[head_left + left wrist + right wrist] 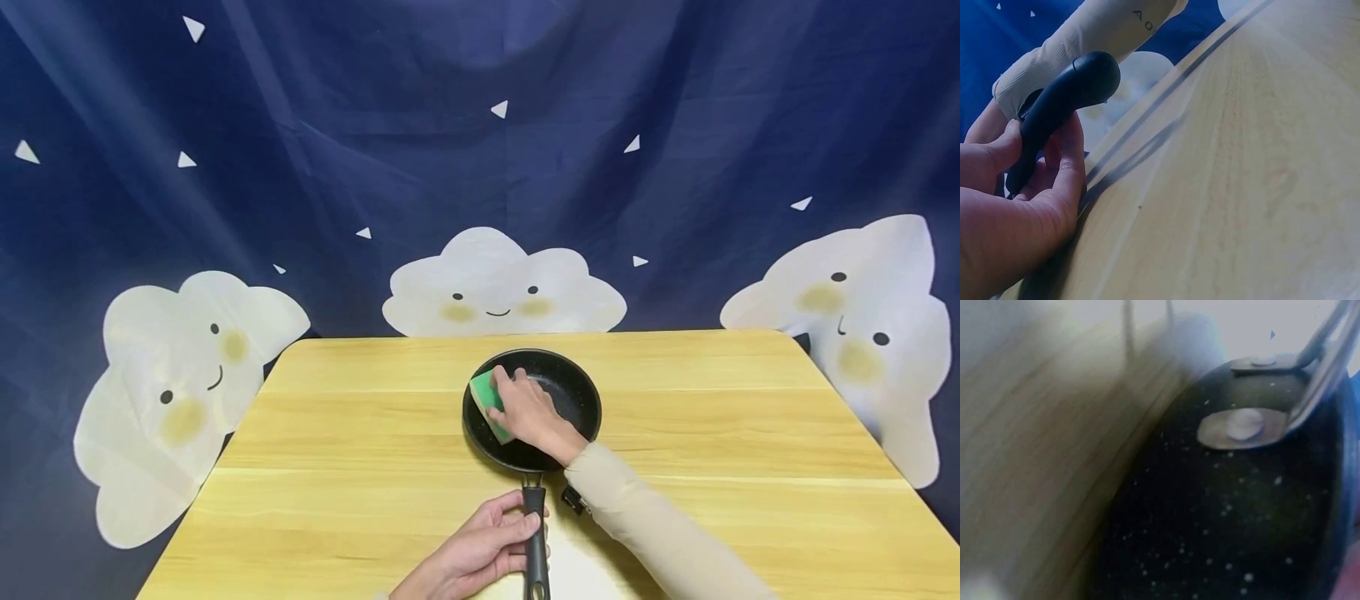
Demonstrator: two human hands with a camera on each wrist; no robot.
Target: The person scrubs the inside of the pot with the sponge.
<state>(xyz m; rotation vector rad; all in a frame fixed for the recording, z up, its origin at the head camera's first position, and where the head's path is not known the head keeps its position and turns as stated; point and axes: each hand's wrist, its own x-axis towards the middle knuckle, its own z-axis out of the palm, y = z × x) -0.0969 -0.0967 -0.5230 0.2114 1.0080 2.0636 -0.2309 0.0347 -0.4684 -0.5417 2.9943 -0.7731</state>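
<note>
A black speckled frying pan point(573, 396) is on the wooden table in the head view, its handle point(537, 554) toward the person. The left hand point(483, 546) grips that handle, thumb on top and fingertips showing on the far side. In the left wrist view the thumb and fingers close round the black handle point(1054, 106). Inside the pan the right hand point(528, 408) holds a green-topped sponge point(483, 390) with a pale lower layer, against the left side of the pan. The right wrist view shows the pan's speckled outer wall point(1210, 519) and a riveted handle bracket point(1244, 425); the sponge is hidden there.
The light wooden table point(337, 442) extends on both sides of the pan. Behind it hangs a dark blue curtain point(450, 167) with white clouds and triangles. A small black device point(573, 500) sits under the right sleeve point(637, 517), which crosses the table's right front.
</note>
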